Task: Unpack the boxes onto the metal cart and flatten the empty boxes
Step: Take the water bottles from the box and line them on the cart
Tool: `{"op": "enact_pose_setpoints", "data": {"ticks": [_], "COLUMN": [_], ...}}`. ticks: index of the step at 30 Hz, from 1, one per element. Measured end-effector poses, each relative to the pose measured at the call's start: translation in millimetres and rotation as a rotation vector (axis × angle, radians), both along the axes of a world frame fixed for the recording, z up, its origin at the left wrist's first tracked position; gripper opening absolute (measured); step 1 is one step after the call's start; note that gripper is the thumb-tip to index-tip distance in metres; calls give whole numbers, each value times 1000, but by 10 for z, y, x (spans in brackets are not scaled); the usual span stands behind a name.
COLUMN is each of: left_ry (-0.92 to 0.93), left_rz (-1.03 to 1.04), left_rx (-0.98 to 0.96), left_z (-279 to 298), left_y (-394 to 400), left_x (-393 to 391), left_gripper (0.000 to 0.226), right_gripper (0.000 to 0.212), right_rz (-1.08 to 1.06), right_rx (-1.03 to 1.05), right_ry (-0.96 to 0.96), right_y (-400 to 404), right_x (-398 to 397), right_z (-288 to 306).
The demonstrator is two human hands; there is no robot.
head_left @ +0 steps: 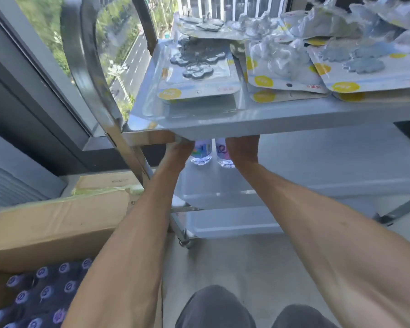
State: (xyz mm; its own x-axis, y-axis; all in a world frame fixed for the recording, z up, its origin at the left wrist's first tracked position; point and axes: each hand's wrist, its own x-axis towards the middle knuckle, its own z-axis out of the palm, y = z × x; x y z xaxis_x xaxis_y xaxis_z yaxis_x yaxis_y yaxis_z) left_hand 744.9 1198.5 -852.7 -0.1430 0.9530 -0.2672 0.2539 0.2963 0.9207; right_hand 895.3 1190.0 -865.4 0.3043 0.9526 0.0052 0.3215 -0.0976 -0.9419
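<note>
Both reaching under the cart's top shelf [270, 119]: left hand [179, 151] and right hand [243, 150] beside two bottles [202, 152]; grip state hidden, cannot tell.

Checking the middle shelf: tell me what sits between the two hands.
Head view: two water bottles stand between the left hand and right hand.

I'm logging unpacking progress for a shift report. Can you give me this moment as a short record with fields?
top shelf: metal cart top holds piles of packaged hooks
middle shelf: two water bottles stand side by side
left hand: left hand reaches under the top shelf beside the bottles; fingers hidden
right hand: right hand reaches in likewise; fingers hidden
box: open cardboard box at lower left, still holding bottles with purple caps
flattening: not yet done
</note>
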Motion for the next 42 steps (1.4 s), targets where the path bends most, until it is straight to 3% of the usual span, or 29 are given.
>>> {"op": "enact_pose_setpoints", "data": {"ticks": [2, 3, 5, 7, 11, 14, 18, 23, 27, 37, 42], "left_ry": [-13, -2, 29, 41, 143, 244, 261, 273, 240, 308, 344], "left_rz": [50, 56, -14, -49, -59, -68, -59, -49, -60, -60, 76], "left_rx": [234, 324, 395, 417, 339, 280, 324, 301, 309, 408, 447], "left_z": [-83, -121, -116, -166, -406, -417, -360, -359, -336, -494, -526], "left_y": [84, 136, 109, 58, -62, -148, -81, -84, 11, 180, 265], "left_x": [-19, -24, 19, -12, -82, -106, -101, -94, -103, -174, -54], "left_gripper": [48, 50, 42, 27, 71, 75, 76, 69, 50, 41, 36], "right_gripper": [18, 19, 44, 67, 90, 80, 64, 70, 72, 64, 63], "right_rz": [-74, -55, 25, 86, 16, 55, 60, 84, 103, -73, -130], "right_rx": [268, 314, 299, 319, 335, 222, 267, 264, 247, 255, 265], "right_ry": [-28, -32, 20, 34, -146, -143, -163, -169, -261, -255, -229], "right_y": [75, 87, 82, 32, -120, -187, -148, -193, -85, 314, 529], "right_x": [37, 42, 61, 74, 163, 279, 304, 307, 311, 12, -121], "right_z": [-95, -156, -319, -512, -755, -668, -575, -624, -605, -552, -610]}}
